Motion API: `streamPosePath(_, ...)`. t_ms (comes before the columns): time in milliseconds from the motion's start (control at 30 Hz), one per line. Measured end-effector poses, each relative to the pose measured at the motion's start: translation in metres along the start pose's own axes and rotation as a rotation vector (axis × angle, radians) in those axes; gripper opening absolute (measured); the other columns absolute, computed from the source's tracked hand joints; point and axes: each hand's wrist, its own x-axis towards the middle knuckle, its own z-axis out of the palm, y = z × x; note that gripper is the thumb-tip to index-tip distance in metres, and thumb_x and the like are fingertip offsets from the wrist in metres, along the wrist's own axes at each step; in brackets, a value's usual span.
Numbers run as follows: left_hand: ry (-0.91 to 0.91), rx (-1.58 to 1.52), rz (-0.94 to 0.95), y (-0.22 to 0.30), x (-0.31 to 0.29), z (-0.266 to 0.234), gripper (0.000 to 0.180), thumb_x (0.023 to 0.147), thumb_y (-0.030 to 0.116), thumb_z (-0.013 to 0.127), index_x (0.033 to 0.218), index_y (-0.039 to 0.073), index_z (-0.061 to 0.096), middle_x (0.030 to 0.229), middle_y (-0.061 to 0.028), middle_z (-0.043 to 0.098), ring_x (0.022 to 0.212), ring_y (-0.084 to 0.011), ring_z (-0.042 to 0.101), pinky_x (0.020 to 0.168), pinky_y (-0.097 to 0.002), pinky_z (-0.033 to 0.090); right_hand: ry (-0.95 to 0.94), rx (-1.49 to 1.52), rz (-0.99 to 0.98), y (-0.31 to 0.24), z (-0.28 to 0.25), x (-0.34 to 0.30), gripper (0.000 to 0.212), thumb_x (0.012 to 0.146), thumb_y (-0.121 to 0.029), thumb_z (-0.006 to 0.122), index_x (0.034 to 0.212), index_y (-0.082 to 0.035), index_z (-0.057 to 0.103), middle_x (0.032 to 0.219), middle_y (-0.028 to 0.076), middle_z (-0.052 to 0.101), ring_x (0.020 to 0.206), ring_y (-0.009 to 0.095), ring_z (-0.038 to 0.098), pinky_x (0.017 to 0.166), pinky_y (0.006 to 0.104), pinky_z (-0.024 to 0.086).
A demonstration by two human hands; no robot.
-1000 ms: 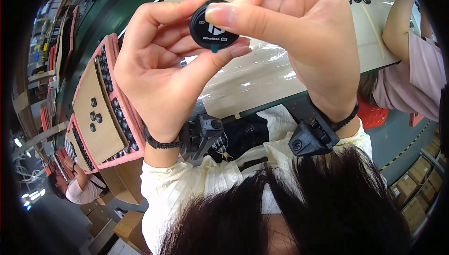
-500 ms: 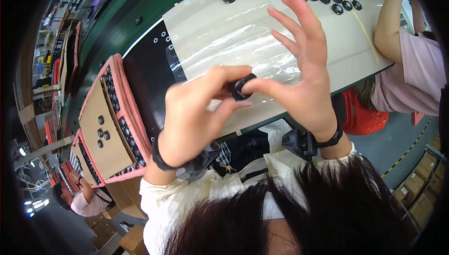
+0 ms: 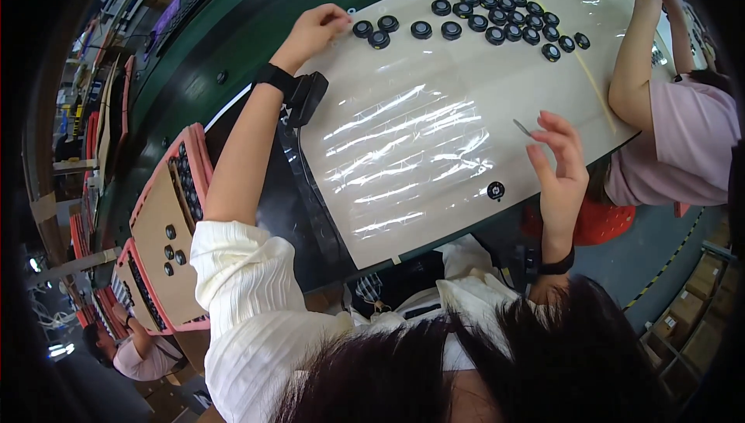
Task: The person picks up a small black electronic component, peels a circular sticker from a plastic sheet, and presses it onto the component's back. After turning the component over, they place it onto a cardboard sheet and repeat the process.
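Observation:
My left hand (image 3: 317, 32) reaches to the far left edge of the pale sheet, fingers curled together beside several round black parts (image 3: 378, 39). What its fingertips hold, if anything, is hidden. A small white ring (image 3: 351, 12) lies just beyond them. My right hand (image 3: 560, 165) hovers over the near right of the sheet, holding a thin pointed metal tool (image 3: 521, 126) whose tip sticks out to the left. Below and left of that hand, one round black part (image 3: 496, 190) with a white mark lies flat on the sheet, touched by neither hand.
Clear plastic film (image 3: 411, 151) covers the pale work sheet. More black parts (image 3: 512, 18) cluster at its far side. Pink-edged trays (image 3: 167, 252) of black parts stand at left. A co-worker's arm (image 3: 636, 50) is at right, near a red stool (image 3: 613, 221). Another person (image 3: 140, 349) is far left.
My hands have parted. The black part they held now lies on the sheet near the right. My left hand has moved to the far left; my right hand has moved right and nearer.

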Motion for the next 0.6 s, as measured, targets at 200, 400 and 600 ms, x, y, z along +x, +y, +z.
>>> streamPosePath(200, -0.161, 0.206, 0.246, 0.001, 0.015, 0.011, 0.013, 0.081, 0.014, 0.056, 0.092, 0.008, 0.058, 0.08, -0.0015, 0.055, 0.063, -0.009, 0.046, 0.056, -0.0204, 0.038, 0.015, -0.017, 0.054, 0.006, 0.004, 0.0, 0.014, 0.073, 0.004, 0.057, 0.087, 0.001, 0.057, 0.113, 0.011, 0.048, 0.104, 0.021, 0.047, 0.089, 0.0315, 0.036)
streamPosePath(400, -0.112, -0.08, 0.003, 0.006, -0.009, 0.006, 0.026, 0.083, 0.015, 0.053, 0.108, 0.01, 0.048, 0.085, -0.0035, 0.052, 0.064, -0.0076, 0.048, 0.048, -0.0176, 0.032, -0.086, -0.015, -0.038, -0.004, 0.018, 0.015, 0.01, 0.072, 0.004, 0.057, 0.082, 0.001, 0.056, 0.113, 0.012, 0.048, 0.102, 0.022, 0.048, 0.089, 0.0321, 0.037)
streamPosePath(600, -0.247, -0.527, -0.136, 0.083, -0.103, 0.015, 0.029, 0.084, 0.012, 0.05, 0.112, 0.006, 0.043, 0.089, -0.0128, 0.057, 0.077, -0.0147, 0.061, 0.044, -0.0168, 0.032, -0.192, 0.165, -0.046, -0.023, 0.021, 0.03, 0.007, 0.072, 0.004, 0.058, 0.076, 0.0, 0.054, 0.113, 0.014, 0.048, 0.102, 0.024, 0.049, 0.089, 0.034, 0.038)
